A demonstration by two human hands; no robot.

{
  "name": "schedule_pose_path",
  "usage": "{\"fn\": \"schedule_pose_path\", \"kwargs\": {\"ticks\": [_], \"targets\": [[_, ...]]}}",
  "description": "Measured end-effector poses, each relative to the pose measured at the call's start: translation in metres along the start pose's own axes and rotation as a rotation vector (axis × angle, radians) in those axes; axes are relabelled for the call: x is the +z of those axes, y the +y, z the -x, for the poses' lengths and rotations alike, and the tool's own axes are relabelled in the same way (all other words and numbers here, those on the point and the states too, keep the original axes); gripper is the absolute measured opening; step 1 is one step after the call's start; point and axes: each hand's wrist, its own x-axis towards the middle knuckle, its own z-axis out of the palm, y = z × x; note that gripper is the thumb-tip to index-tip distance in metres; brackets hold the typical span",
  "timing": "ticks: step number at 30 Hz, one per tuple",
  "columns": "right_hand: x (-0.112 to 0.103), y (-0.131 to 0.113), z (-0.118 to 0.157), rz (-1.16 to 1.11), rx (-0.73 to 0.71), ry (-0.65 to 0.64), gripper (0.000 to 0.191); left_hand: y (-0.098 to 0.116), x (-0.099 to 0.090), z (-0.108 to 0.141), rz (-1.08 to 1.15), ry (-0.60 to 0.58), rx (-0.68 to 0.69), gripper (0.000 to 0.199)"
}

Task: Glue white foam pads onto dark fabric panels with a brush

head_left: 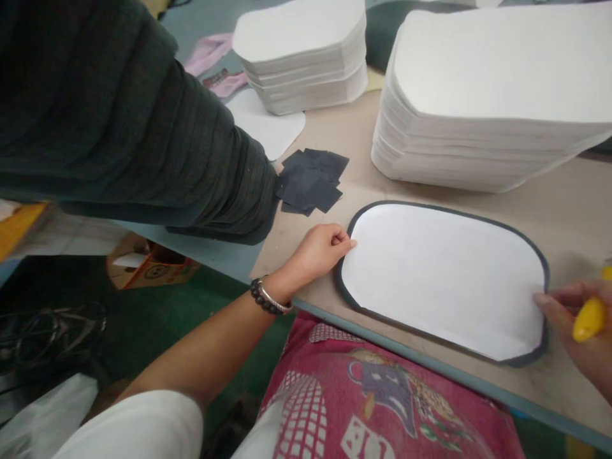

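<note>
A white oval-ended sheet lies on a slightly larger dark piece, whose edge shows as a border all around. My left hand is closed at the left edge, thumb and fingertips pinching there. At the right edge, the fingertips of my right hand touch the sheet. That hand also holds a yellow-handled tool, cut off by the picture's edge, so its working end is hidden. Small dark square pieces lie in a loose pile beyond my left hand.
Two tall stacks of white sheets, one left and one right, stand at the back. A big stack of dark pieces leans in from the left. The table's front edge runs along my printed apron. A cardboard box sits below.
</note>
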Motion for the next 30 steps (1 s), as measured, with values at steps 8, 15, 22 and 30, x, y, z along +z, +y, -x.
{"fn": "schedule_pose_path", "kwargs": {"ticks": [8, 15, 22, 30], "targets": [[-0.02, -0.036, -0.002, -0.061, 0.135, -0.041, 0.032, -0.001, 0.0, -0.004, -0.028, 0.007, 0.043, 0.026], [-0.021, -0.051, 0.007, -0.224, -0.036, 0.069, 0.022, 0.002, -0.007, -0.006, -0.139, -0.007, -0.013, 0.03], [-0.021, -0.053, 0.007, -0.33, -0.04, 0.079, 0.02, 0.002, -0.009, -0.008, -0.214, -0.036, -0.118, 0.034], [-0.017, -0.053, 0.004, -0.317, -0.026, 0.085, 0.021, -0.002, -0.013, -0.009, -0.234, -0.068, -0.137, 0.034]]}}
